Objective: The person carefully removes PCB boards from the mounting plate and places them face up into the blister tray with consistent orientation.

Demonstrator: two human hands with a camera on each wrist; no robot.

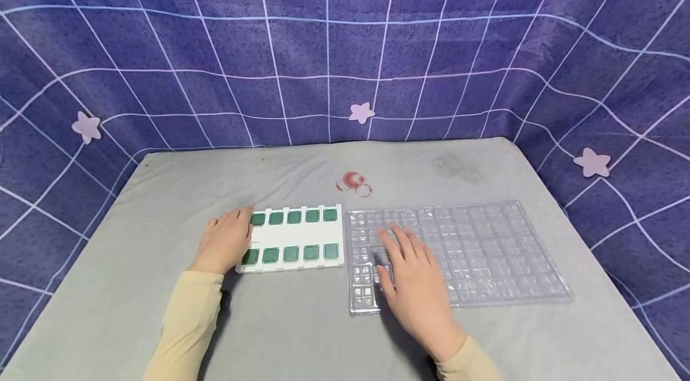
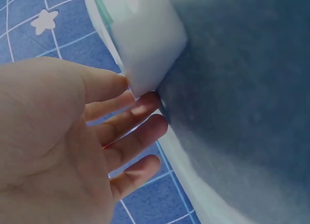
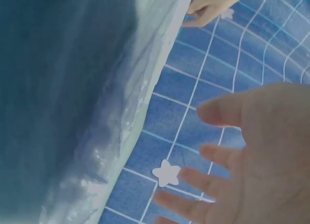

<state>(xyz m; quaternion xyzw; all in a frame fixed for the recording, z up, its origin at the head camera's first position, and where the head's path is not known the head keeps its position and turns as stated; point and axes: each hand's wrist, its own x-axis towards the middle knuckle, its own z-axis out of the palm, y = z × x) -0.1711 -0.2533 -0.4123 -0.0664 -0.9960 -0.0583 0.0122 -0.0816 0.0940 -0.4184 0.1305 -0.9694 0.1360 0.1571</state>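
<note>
My left hand (image 1: 222,243) is at the left end of a white tray (image 1: 296,232) on the table. In the left wrist view, its thumb and forefinger pinch the corner of this white tray (image 2: 150,44), while the other fingers are spread. Two rows of green square pieces (image 1: 291,254) with a fine grid pattern lie along the tray's long sides. To the right is a clear plastic tray (image 1: 496,249) divided into small square compartments. Over its left part hovers my right hand (image 1: 414,279), fingers spread and holding nothing. Some compartments are hidden beneath that hand.
A grey cloth covers the table (image 1: 291,321). Behind the trays is a red printed mark (image 1: 353,182). A purple curtain (image 1: 302,45) with a line grid and pale stars encloses the back and sides.
</note>
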